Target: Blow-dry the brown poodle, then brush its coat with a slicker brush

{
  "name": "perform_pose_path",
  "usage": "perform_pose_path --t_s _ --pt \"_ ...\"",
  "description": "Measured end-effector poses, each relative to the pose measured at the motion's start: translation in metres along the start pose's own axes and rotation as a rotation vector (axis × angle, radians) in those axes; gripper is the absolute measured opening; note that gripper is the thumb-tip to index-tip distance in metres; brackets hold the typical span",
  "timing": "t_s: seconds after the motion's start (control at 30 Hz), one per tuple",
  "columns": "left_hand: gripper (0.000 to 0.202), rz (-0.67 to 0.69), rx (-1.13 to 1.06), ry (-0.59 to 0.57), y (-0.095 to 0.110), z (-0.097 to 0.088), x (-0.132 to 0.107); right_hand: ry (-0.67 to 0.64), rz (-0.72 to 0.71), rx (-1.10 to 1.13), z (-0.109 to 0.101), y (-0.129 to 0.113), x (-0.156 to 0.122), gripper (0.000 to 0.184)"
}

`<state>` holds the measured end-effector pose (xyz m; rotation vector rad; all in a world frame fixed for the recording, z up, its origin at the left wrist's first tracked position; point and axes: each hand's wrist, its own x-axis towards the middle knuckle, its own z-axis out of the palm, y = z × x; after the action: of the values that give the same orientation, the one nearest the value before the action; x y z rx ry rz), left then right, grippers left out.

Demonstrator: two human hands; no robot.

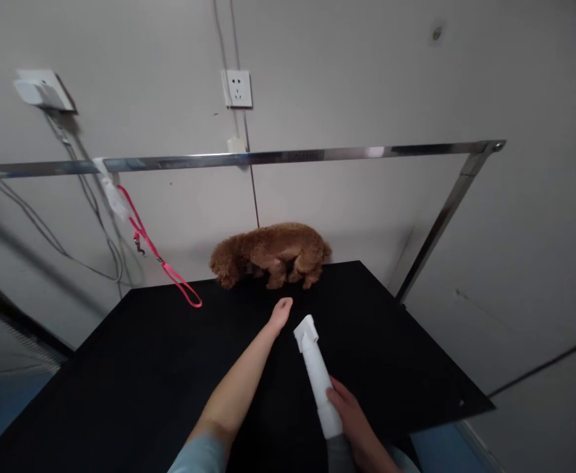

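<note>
The brown curly-coated dog (278, 248) stands along the far edge of the black counter (120, 368), close to the wall (347, 79), its lowered head toward the left and its rump toward the right. Nearer, and slightly right of the dog's middle, a white nozzle (314, 368) points far and a little left, its wide tip well short of the animal. A grey hose (339, 453) joins its near end.

The far right corner of the counter lies just beyond the dog's rump; a broad stretch of black surface runs left of the left forearm, and a narrower one runs right of the nozzle to the slanting right edge. A metal rail (307, 156) crosses above the dog, and a red leash (169, 272) hangs from it on the left.

The person's left arm reaches far over the counter, the left hand (282, 312) just short of the dog; whether its fingers are together or apart cannot be told. The right hand (345, 402), low at the near side, has its fingers wrapped around the nozzle's handle.
</note>
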<state>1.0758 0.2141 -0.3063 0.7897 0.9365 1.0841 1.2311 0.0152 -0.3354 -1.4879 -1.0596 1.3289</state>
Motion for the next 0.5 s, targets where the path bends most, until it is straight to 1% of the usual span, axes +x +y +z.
perform_pose_path --t_s 0.03,0.07,0.1,0.13,0.17,0.2,0.23,0.27,0.3,0.33,0.4,0.43,0.47,0.5 --pt "0.029 -0.018 0.013 0.044 -0.011 0.002 -0.012 0.024 -0.014 -0.048 0.002 -0.006 0.009 0.065" --pt "0.037 -0.104 0.036 0.043 -0.021 0.004 -0.024 0.033 -0.044 -0.112 0.006 -0.013 0.017 0.064" --pt "0.041 -0.184 0.047 0.044 -0.028 0.007 -0.033 0.034 -0.088 -0.178 0.011 -0.02 0.025 0.062" --pt "0.04 -0.191 0.031 0.099 -0.031 0.01 -0.039 0.028 -0.139 -0.23 0.017 -0.025 0.031 0.061" --pt "0.037 -0.2 -0.006 0.109 -0.029 0.012 -0.042 0.01 -0.181 -0.258 0.023 -0.029 0.035 0.059" --pt "0.032 -0.207 -0.032 0.117 -0.022 0.013 -0.043 -0.014 -0.209 -0.256 0.028 -0.032 0.038 0.058" --pt "0.025 -0.21 -0.056 0.122 -0.01 0.014 -0.041 -0.038 -0.236 -0.235 0.032 -0.034 0.04 0.058" --pt "0.022 -0.224 -0.085 0.117 0.006 0.013 -0.038 -0.06 -0.28 -0.217 0.034 -0.035 0.043 0.059" --pt "0.024 -0.235 -0.123 0.112 0.024 0.011 -0.035 -0.075 -0.349 -0.225 0.035 -0.038 0.045 0.062" --pt "0.027 -0.246 -0.178 0.098 0.041 0.01 -0.033 -0.076 -0.448 -0.263 0.036 -0.041 0.049 0.066" --pt "0.034 -0.273 -0.343 0.034 0.07 0.01 -0.031 -0.018 -0.722 -0.387 0.04 -0.055 0.062 0.086" --pt "0.039 -0.284 -0.406 -0.015 0.079 0.01 -0.031 0.015 -0.867 -0.442 0.044 -0.066 0.07 0.095" --pt "0.045 -0.28 -0.445 -0.069 0.085 0.011 -0.029 0.038 -0.999 -0.48 0.049 -0.079 0.079 0.098" --pt "0.051 -0.26 -0.442 -0.117 0.087 0.011 -0.027 0.044 -1.121 -0.499 0.054 -0.093 0.089 0.095"
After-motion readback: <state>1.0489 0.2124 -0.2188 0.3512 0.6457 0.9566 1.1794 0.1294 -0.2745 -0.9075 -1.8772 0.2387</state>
